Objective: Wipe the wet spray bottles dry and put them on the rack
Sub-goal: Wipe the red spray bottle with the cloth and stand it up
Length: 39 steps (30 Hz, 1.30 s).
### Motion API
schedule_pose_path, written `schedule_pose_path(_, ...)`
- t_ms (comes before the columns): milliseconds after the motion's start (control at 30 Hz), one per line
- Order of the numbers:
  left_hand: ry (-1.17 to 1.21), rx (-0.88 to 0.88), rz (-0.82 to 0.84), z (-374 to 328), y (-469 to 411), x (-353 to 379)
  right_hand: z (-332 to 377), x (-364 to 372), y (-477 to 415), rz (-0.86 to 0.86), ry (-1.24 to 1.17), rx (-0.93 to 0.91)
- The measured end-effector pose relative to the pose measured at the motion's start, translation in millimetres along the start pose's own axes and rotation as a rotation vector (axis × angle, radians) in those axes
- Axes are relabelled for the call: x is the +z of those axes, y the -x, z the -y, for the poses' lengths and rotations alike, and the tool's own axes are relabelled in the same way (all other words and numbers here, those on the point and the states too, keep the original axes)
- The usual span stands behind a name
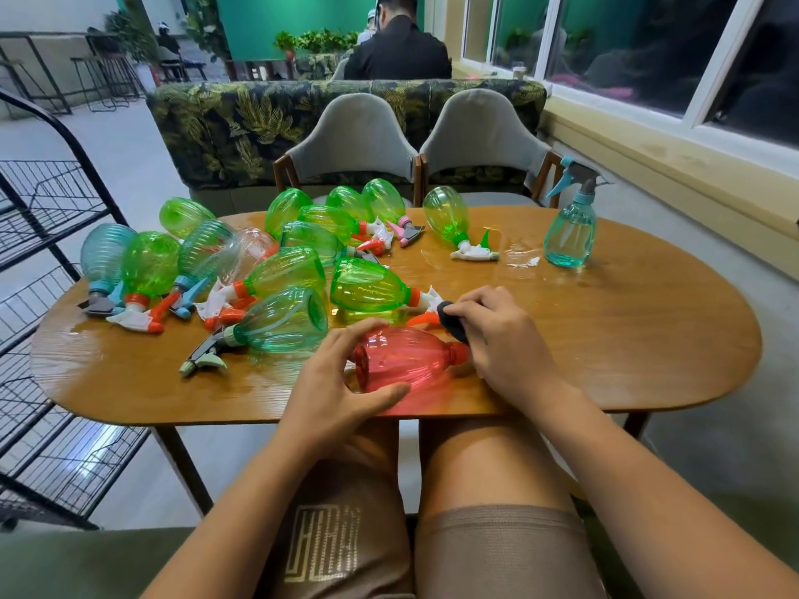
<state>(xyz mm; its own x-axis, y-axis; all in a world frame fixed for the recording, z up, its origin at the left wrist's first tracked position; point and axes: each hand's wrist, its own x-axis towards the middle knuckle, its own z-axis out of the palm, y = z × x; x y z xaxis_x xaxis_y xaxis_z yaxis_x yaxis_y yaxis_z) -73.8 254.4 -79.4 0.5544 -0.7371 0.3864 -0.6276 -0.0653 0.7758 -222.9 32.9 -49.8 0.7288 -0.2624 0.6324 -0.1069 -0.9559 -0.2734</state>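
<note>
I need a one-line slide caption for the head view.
Left hand holds a red spray bottle lying on the wet table; right hand holds a dark cloth at its neck.

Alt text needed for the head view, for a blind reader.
Left hand holds a red spray bottle lying on a wooden table; right hand grips a dark cloth at its neck. Other bottles lie behind, mostly green.

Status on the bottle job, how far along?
Early. Done: nothing visible, no bottle shows on the wire rack. In hand: left hand holds the red bottle on the table, right hand holds a dark cloth at its neck. Left: over a dozen lying bottles behind it, one upright teal bottle, puddles.
</note>
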Motion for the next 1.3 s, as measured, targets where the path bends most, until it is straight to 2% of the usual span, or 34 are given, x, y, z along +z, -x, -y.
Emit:
schedule_pose_path(333,-0.023,-0.008,-0.011,-0.9,-1.2,-0.7,-41.3,-11.2,22.6,0.0,0.024,0.146)
schedule_pose_path(467,-0.028,0.0,-0.001,-0.1,2.2,-1.9,-55.0,-9.1,32.5,0.052,0.046,0.287)
schedule_pose_path(600,-0.039,-0.008,0.026,-4.9,0.5,-5.0,-57.1,-11.9,30.4,0.057,-0.036,0.384)
schedule_pose_path(733,-0.213,0.018,0.097,-13.2,-10.2,-12.9,-56.0,-13.9,32.3,0.034,-0.095,0.448)
schedule_pose_path(900,-0.439,0.077,0.222,-35.1,-27.4,-23.0,-53.4,-15.2,33.2,0.063,-0.025,0.498)
schedule_pose_path(1133,-0.795,0.263,0.265,-65.2,-49.5,-7.8,-51.8,-15.9,34.4,0.136,-0.071,0.5)
schedule_pose_path(1300,-1.003,0.322,0.315,-73.3,-57.8,11.6,-51.0,-18.6,35.1,0.144,-0.119,0.492)
